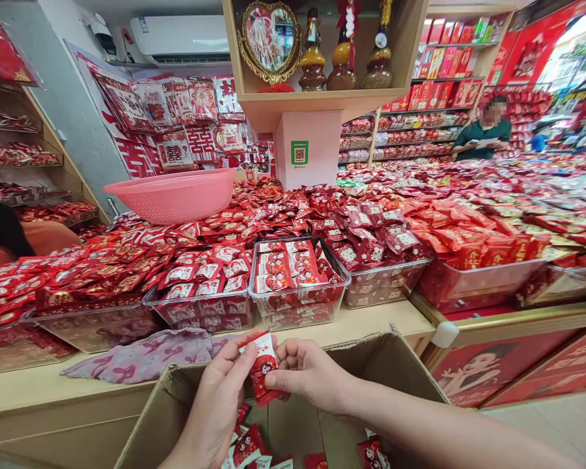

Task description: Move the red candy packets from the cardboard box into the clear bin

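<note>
Both hands hold one small red-and-white candy packet (262, 366) over an open cardboard box (410, 371). My left hand (219, 404) pinches the packet's left side and my right hand (305, 371) grips its right side. More of the same packets (248, 446) lie at the bottom of the box. Straight ahead on the counter stands a clear plastic bin (297, 306) filled with matching packets.
Several clear bins of red sweets line the wooden counter (371, 322). A pink basket (173, 195) rests on the heaps behind. A purple cloth (141, 357) lies on the counter at left. One person (483, 133) stands far right; another's shoulder (10, 241) shows at left.
</note>
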Available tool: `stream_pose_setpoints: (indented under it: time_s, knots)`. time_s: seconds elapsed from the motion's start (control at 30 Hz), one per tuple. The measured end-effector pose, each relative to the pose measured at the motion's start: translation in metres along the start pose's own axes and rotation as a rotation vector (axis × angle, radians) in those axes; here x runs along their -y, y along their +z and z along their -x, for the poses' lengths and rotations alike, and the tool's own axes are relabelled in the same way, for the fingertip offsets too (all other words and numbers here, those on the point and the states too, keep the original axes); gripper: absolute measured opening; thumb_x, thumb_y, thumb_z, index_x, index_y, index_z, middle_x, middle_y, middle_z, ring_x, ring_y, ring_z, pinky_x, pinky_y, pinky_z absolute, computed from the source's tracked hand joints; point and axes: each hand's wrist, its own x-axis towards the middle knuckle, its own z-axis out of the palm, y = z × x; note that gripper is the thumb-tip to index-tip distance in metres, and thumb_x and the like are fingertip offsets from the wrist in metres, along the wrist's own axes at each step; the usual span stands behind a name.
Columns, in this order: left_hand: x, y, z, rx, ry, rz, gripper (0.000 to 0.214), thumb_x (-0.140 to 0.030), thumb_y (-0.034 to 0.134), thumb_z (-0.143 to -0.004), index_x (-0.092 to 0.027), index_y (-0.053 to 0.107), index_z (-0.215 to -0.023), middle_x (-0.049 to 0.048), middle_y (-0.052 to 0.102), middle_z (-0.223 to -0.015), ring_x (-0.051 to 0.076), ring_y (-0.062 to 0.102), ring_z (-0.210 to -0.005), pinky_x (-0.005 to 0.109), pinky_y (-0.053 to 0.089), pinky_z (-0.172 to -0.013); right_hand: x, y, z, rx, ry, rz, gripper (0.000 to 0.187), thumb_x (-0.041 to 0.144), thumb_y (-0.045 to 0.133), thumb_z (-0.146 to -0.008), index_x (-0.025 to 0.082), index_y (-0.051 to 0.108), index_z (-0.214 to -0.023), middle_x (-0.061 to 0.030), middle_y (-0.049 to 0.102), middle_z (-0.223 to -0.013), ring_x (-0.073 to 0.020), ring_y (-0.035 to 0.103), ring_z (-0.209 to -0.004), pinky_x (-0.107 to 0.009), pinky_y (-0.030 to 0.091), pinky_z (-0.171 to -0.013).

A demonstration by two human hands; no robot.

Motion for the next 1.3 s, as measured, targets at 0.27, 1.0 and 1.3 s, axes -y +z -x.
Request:
stream_pose_setpoints:
  time_s: [0.27,1.0,1.3]
  knots:
    - [-0.011,-0.005,-0.003,-0.053,-0.009,-0.221,0.024,-0.029,0.072,-0.058,-0.016,0.066,-0.077,0.0011,0.070,-0.067,0.016,0.062,-0.062,0.024,0.047,-0.061,0.005,-0.011,0.002,-0.104,-0.112,0.193,0.028,0.036,0.067,-0.060,0.012,0.054,-0.069,0.0006,0.056,-0.062,-0.0086,0.048,-0.056,-0.022,0.038,-0.054]
    - [-0.003,-0.006,-0.005,-0.021,-0.019,0.048,0.023,-0.031,0.068,-0.064,-0.020,0.069,-0.084,0.0025,0.072,-0.081,0.020,0.064,-0.075,0.028,0.050,-0.065,0.011,-0.011,0.002,-0.166,-0.223,0.153,0.031,0.042,0.064,-0.063,0.014,0.050,-0.061,0.0007,0.055,-0.058,-0.0081,0.045,-0.054,-0.021,0.036,-0.052]
    - [-0.008,-0.004,-0.003,-0.005,-0.009,0.045,0.024,-0.033,0.067,-0.064,-0.020,0.069,-0.085,0.0023,0.072,-0.081,0.020,0.063,-0.080,0.029,0.049,-0.070,0.015,-0.011,0.003,-0.190,-0.276,0.262,0.025,0.036,0.062,-0.066,0.014,0.053,-0.062,0.0003,0.054,-0.059,-0.0086,0.044,-0.055,-0.021,0.036,-0.053]
